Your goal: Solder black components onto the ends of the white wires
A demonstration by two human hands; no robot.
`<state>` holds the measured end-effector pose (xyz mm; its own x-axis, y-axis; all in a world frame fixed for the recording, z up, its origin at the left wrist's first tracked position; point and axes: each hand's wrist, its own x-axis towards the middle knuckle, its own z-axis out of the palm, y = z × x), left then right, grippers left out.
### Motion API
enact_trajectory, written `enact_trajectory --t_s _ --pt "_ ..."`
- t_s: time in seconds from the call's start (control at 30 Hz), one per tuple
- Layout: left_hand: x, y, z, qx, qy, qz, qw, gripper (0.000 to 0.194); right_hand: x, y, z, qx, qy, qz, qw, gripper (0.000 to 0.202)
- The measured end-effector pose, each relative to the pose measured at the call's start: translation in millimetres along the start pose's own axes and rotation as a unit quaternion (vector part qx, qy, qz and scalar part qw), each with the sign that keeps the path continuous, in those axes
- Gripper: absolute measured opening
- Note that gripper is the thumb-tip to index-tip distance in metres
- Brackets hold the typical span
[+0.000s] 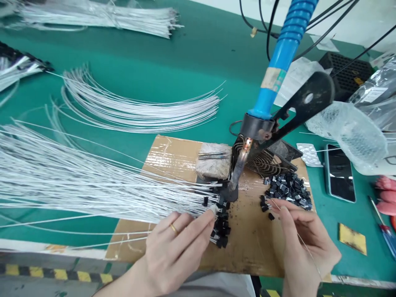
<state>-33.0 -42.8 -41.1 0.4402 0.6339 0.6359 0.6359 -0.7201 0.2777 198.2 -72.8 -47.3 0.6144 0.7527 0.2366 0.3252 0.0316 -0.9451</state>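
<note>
My left hand [182, 247] reaches over a wide bundle of white wires [102, 177], its fingers closed at the wire ends and its thumb hidden. Something whitish shows at the fingertips. Small black connectors [222, 231] sit on the wire ends beside these fingers. Between thumb and index finger, my right hand [305, 239] pinches a thin strand of solder wire [305, 243] that trails down past the palm. Its fingertips are close to a pile of small black connectors [287, 189]. A soldering iron [239, 165] with a blue handle hangs in a black stand, tip down, between my hands.
Under the work lies brown cardboard [247, 247], with a worn pale block [213, 161] on it. Another white wire bundle [145, 111] lies behind. To the right are a phone [340, 173], a yellow sponge [352, 239], a screwdriver-like tool [386, 237] and bubble wrap [349, 128].
</note>
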Motion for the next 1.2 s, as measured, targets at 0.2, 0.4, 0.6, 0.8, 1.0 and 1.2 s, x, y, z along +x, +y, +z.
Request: enact_trajectory --t_s 0.2,0.4,0.6,0.8,1.0,1.2 --pt "-13.7 7.4 12.9 -0.063 0.052 -0.137 0.987 0.028 -5.5 7.3 -2.5 -0.001 -0.004 0.004 1.0 0.024" --pt "-6.3 2.3 2.5 -0.126 0.034 -0.219 0.967 0.019 -6.1 6.3 -0.8 -0.007 0.002 0.017 1.0 0.03" --pt "28.0 -67.1 -26.9 -0.053 -0.023 -0.267 0.962 0.013 -5.8 8.4 -10.0 -0.052 0.023 0.058 0.997 0.038" --pt "81.6 -176.4 1.1 -0.001 -0.117 -0.262 0.958 0.008 -6.3 17.4 -14.6 -0.033 0.025 0.043 0.998 0.035" --pt "95.4 -217.4 35.6 0.019 -0.194 -0.226 0.954 0.032 -4.3 17.9 -14.0 -0.027 0.026 0.049 0.998 0.037" --pt "86.6 -219.6 32.4 0.004 -0.204 -0.209 0.956 0.035 -2.3 24.9 -14.2 -0.028 -0.007 0.047 0.998 0.036"
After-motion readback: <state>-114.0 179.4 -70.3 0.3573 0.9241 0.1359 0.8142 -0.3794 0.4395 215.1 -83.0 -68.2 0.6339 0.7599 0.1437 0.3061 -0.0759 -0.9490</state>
